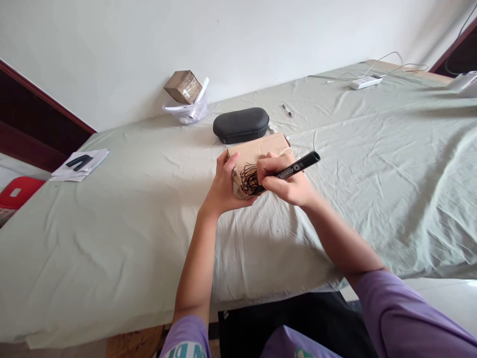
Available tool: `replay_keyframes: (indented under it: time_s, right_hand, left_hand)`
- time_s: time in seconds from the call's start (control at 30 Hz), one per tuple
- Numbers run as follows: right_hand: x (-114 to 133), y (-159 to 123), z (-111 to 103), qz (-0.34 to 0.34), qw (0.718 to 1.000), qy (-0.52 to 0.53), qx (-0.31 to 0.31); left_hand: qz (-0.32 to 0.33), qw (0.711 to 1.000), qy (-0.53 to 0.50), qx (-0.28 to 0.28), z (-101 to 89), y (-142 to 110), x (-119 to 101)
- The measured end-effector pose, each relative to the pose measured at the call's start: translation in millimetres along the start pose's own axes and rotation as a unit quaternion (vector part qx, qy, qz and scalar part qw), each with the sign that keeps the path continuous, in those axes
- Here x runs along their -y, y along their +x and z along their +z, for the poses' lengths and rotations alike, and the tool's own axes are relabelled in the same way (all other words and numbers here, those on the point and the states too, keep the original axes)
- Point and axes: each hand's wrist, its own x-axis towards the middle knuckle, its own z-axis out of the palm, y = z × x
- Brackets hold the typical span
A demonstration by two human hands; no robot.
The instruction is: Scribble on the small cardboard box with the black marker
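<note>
Not a lot you can actually read here tbh. The black cylindrical marker (299, 165) has small pale print and a round logo along its barrel, way too tiny to make out. There's a light "R" on the black fabric (261, 323) just below the counter's (149, 258) front edge. Big teal and white letters on the purple left sleeve (190, 335) too, cut off, last one looks like an "N".

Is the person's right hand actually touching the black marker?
Touching: the head view shows the right hand with its thumb and fingers wrapped around the marker.
</note>
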Motion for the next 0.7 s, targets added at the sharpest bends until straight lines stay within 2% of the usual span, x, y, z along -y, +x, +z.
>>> replay_keyframes:
  time_s: [0.13, 0.27, 0.4, 0.5, 0.7]
  right_hand:
    - [0.3, -0.9, 6.2, -0.001, 1.0, 0.025, -0.018]
    - [-7.4, -1.8, 8.5, 0.0, 0.992, 0.085, -0.09]
    - [-9.7, -2.1, 13.7, -0.011, 0.988, 0.01, -0.155]
    - [-7.5, -1.0, 15.8, -0.01, 0.99, -0.018, -0.141]
    - [-8.5, 1.4, 3.6, -0.033, 0.999, 0.016, -0.036]
  left_hand:
    - [0.003, 1.0, 0.016, 0.001, 2.1, -0.4, 1.0]
    - [-0.016, 1.0, 0.015, 0.005, 1.8, -1.1, -0.3]
    - [-0.024, 0.999, 0.024, 0.006, 2.6, -0.3, -3.2]
    - [-0.032, 0.999, 0.027, 0.005, 2.6, -0.1, -4.1]
    - [-0.032, 0.999, 0.008, 0.013, 0.1, -1.0, -1.8]
